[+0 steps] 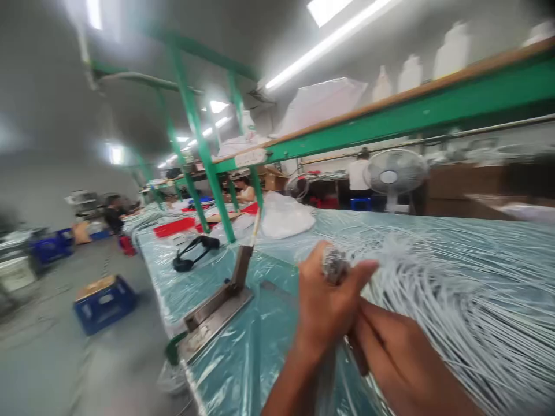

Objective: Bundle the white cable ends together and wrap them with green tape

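My left hand (321, 303) is wrapped round a bundle of thin pale cables, whose cut silvery end (335, 264) shows above the fist. My right hand (396, 346) is closed just below and to the right, pressed against the left. Its fingertips are partly hidden, and it seems to grip the same bundle lower down. Loose white cables (437, 294) lie spread over the table right of my hands. To their left stands a metal lever cutter (221, 315) with its arm raised.
A black strap-like headset (195, 253) and a white plastic bag (286, 216) lie on the film-covered table (234, 370). A green-edged shelf (368, 132) crosses above. Beyond are a fan (394, 173) and people seated. A blue stool (104, 303) stands on the floor at left.
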Action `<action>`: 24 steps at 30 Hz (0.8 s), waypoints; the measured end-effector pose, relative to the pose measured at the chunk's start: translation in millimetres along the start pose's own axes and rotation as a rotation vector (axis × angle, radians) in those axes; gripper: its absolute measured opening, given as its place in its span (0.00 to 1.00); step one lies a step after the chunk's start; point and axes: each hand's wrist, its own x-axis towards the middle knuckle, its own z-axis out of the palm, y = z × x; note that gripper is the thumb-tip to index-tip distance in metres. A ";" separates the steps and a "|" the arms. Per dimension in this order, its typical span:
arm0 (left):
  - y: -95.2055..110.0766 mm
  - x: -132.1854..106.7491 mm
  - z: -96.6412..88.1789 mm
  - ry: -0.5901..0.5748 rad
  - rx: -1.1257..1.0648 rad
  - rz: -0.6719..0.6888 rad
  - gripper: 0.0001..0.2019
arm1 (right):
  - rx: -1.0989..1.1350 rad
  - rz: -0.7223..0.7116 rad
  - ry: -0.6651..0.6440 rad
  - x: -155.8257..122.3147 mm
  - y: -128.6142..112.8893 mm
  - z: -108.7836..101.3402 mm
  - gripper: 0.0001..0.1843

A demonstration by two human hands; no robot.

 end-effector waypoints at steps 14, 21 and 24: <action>-10.4 4.5 -2.9 -0.031 -0.141 -0.047 0.22 | -0.232 -0.269 0.101 4.8 23.9 8.5 0.10; -17.9 5.5 -0.9 -0.043 -0.141 -0.018 0.23 | -0.304 -0.381 0.201 5.5 24.3 12.8 0.10; -16.8 4.6 -0.1 -0.054 -0.133 0.005 0.23 | -0.280 -0.297 0.158 5.0 24.0 11.4 0.08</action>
